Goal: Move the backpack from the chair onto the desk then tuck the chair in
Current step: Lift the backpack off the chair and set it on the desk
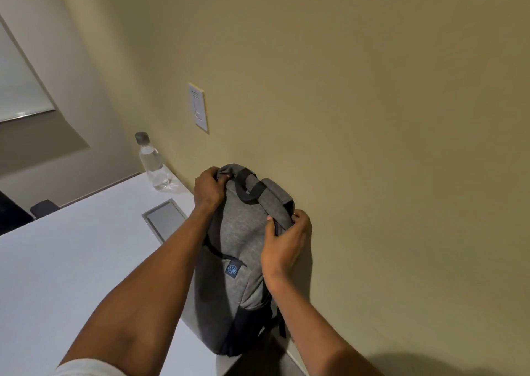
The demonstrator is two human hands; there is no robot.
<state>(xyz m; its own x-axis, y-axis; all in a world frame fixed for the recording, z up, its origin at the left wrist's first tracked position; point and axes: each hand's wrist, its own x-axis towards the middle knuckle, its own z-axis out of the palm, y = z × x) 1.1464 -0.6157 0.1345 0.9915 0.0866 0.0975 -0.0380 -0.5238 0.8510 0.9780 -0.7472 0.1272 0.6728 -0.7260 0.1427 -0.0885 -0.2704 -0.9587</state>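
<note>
A grey backpack (238, 249) with black straps and a small blue logo patch stands upright on the white desk (71, 275), against the beige wall. My left hand (208, 190) grips the top left corner of the backpack. Its top right edge, near the black carry handle, is held by my right hand (286, 243). The base of the backpack sits at the desk's near right corner. The task's chair is out of view.
A clear water bottle (153, 163) with a grey cap stands on the desk by the wall. A grey inset panel (165, 218) lies in the desktop left of the backpack. A white wall switch plate (198, 107) is above. A dark chair (43, 208) shows beyond the desk's far edge.
</note>
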